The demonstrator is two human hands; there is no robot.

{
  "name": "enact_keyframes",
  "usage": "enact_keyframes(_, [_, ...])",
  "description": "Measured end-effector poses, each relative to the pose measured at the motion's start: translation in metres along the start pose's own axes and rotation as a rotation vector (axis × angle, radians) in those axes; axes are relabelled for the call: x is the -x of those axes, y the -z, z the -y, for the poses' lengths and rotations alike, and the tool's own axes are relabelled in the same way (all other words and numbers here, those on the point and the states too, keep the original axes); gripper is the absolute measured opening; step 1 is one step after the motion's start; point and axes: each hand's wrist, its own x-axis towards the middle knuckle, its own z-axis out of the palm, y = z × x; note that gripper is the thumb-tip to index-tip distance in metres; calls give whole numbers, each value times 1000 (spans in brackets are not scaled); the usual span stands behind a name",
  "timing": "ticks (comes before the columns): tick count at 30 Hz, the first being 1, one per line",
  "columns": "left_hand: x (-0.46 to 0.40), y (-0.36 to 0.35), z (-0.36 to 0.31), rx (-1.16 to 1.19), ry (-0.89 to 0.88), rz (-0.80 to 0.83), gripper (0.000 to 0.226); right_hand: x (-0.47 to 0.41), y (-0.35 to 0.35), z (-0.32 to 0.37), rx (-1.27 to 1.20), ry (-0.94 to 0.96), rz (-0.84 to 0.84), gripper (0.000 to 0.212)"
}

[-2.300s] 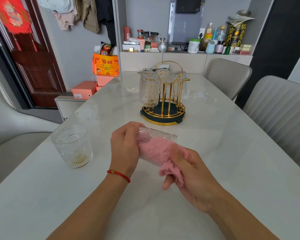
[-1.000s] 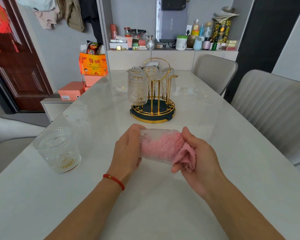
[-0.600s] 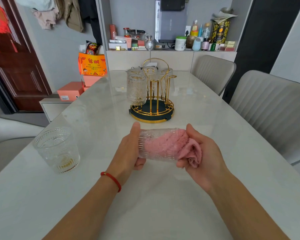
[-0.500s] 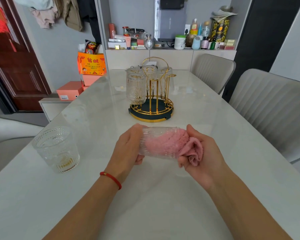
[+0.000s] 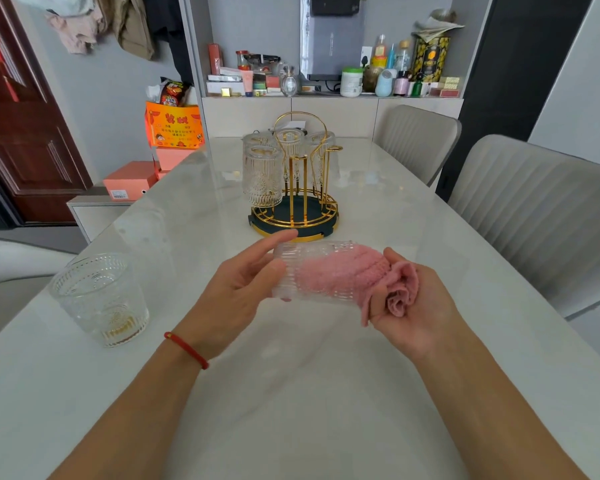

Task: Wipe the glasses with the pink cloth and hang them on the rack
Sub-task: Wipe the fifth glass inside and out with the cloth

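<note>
Little writing can be read: the orange card [image 5: 174,125] beyond the bench's far left corner carries red characters and a small cartoon face, too small to make out. A white label with fine print sits on the pink box [image 5: 129,183] below it, and the black-and-gold tin [image 5: 429,59] on the shelf bears an illegible emblem.

The bench [image 5: 291,393] is pale, glossy marble-look stone, reflecting the room. Above it the left hand [image 5: 238,292] supports the base end of a ribbed glass [image 5: 312,271] held sideways, its fingers [image 5: 274,242] mostly straight and loose, index along the top and thumb against the base. The right hand [image 5: 413,306] is curled round the bunched end of the pink cloth [image 5: 343,273], the rest of which is stuffed inside the glass through its mouth.

A second, wider glass [image 5: 99,299] stands upright near the left edge of the bench. Farther back, on the centre line, the gold wire rack [image 5: 297,202] with a dark round base holds several glasses upside down on its pegs.

Two grey padded chairs [image 5: 534,216] line the right side. Behind are a cluttered shelf [image 5: 326,95] of bottles and jars, a dark red door [image 5: 18,133] on the left, and clothes [image 5: 97,22] hanging on the grey wall.
</note>
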Motion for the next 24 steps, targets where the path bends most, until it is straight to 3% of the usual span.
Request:
enact_keyframes(3, [-3,9,-1,-204,-72,0,49,-6,11,10,-135,-13,-18,40])
enact_keyframes(6, [-3,10,1,-201,-91,-99,45,-2,15,21,-92,115,-9,47])
enact_keyframes(8, [-4,11,3,-73,-52,-192,41,1,12,27,23,300,-16,52])
enact_keyframes(11, [-6,5,-2,353,144,-309,34,-2,7,19,226,497,43,43])
enact_keyframes(14, [-8,-1,-10,545,312,-393,34,-8,2,0,345,480,152,50])
enact_keyframes(19, [-6,-12,-6,438,367,-357,40,-11,-5,-42,665,489,250,41])
enact_keyframes(22, [-7,-14,-4,371,370,-395,41,-11,-3,-45,523,247,354,60])
enact_keyframes(24, [-6,-14,-6,317,348,-410,42,-11,0,-41,536,257,346,47])
